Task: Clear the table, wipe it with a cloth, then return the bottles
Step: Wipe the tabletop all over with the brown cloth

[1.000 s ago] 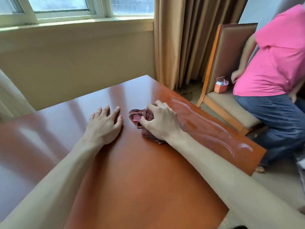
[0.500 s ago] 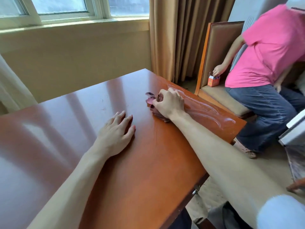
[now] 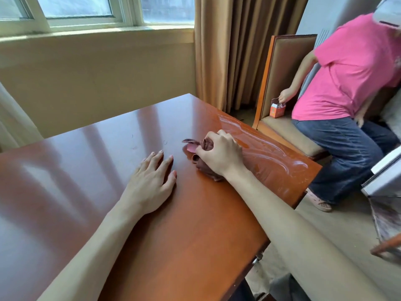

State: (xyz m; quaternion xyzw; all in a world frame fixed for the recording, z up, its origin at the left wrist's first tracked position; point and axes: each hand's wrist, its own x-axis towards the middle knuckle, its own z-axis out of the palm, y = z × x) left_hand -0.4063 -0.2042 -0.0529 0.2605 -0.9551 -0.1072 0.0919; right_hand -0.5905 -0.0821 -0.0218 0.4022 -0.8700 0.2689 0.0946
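My right hand (image 3: 219,154) grips a bunched dark red cloth (image 3: 205,169) and presses it onto the glossy orange-brown wooden table (image 3: 130,213), near its right side. Wet streaks shine on the table between the cloth and the right edge. My left hand (image 3: 152,183) lies flat on the tabletop just left of the cloth, fingers spread. No bottles are in view.
A person in a pink shirt (image 3: 351,68) and jeans stands at the right by a wooden chair (image 3: 280,83) and touches a small orange carton (image 3: 276,109) on its seat. Brown curtains (image 3: 238,51) hang behind; a window runs along the top.
My right hand slid the cloth out toward the table's right edge, then back a little toward my left hand. The person's hand has reached the carton on the chair.
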